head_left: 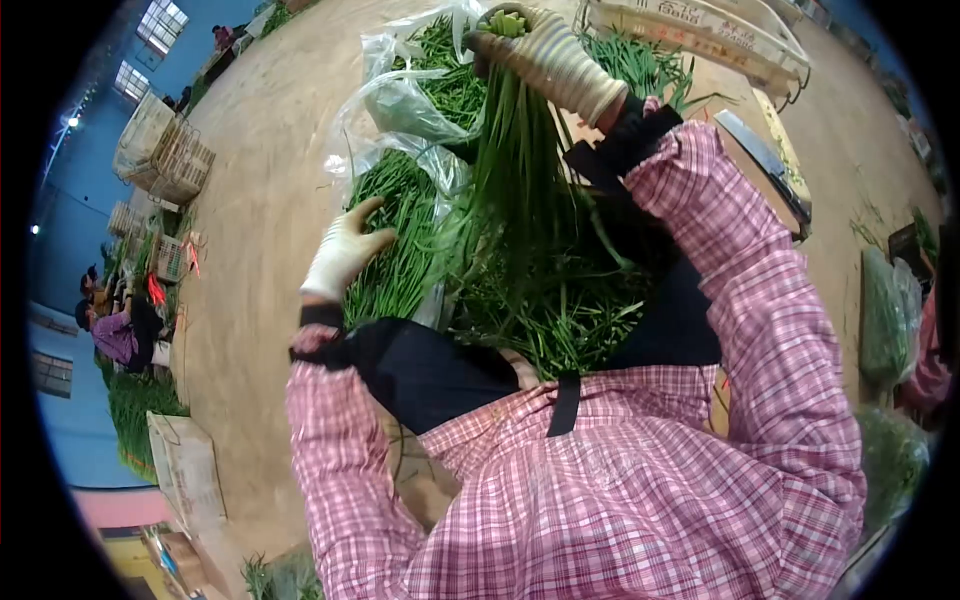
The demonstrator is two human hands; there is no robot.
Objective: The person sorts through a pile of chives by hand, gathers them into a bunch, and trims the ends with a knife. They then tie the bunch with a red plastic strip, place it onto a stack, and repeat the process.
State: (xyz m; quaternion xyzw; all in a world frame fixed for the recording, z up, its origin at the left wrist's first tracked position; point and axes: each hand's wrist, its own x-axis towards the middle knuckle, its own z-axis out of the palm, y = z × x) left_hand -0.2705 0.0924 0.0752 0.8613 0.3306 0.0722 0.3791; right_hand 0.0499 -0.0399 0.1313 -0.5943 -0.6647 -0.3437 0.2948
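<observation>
My right hand (545,60), in a striped glove, is raised at the top centre and closed round the cut ends of a bunch of long green stalks (515,150). The leaves hang down from it. My left hand (350,248), in a pale glove, has its fingers apart and holds nothing, beside the green stalks (385,275) lying in a clear plastic bag (405,105). Loose green stalks and scraps (560,325) lie between my legs, below the hanging bunch.
A large knife (755,150) rests on a board (785,140) at the right, near more green stalks (635,65). A plastic crate (700,30) stands behind. Stacked crates (165,160) and a seated person (118,338) are at the far left.
</observation>
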